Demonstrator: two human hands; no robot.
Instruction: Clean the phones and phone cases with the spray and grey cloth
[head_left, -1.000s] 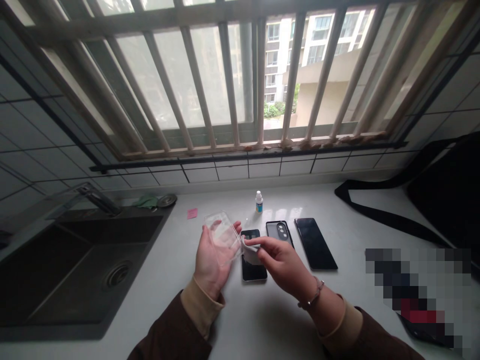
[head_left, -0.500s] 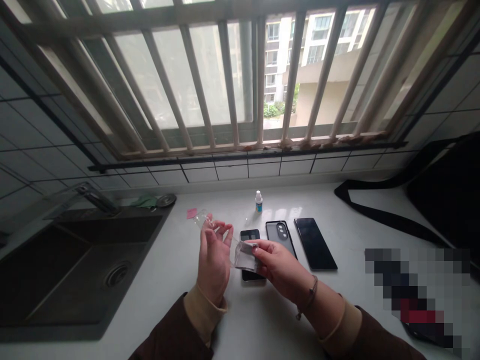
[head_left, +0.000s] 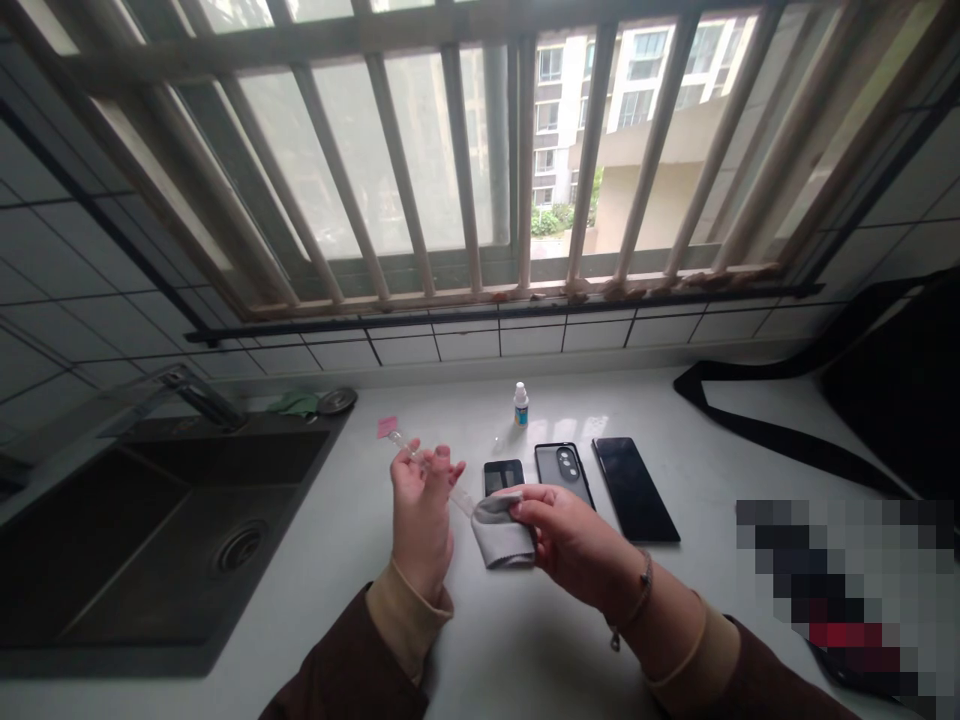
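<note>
The left hand [head_left: 421, 510] was gripping a clear case [head_left: 463, 500] above the worktop [head_left: 487, 650], and the right hand [head_left: 559, 535] was pinching a grey cloth [head_left: 501, 540] between thumb and fingers. From the right hand, the case lay to the left, seen almost edge-on. Its long axis sloped from far left to near right, and its near end seemed to meet the cloth. Just beyond the cloth, a dark phone [head_left: 501, 474] lay partly hidden.

Dark brown sleeves [head_left: 349, 655] end in plain tan cuffs [head_left: 405, 615]; a thin bracelet [head_left: 646, 585], end dangling, sits just behind the right hand [head_left: 559, 525].
</note>
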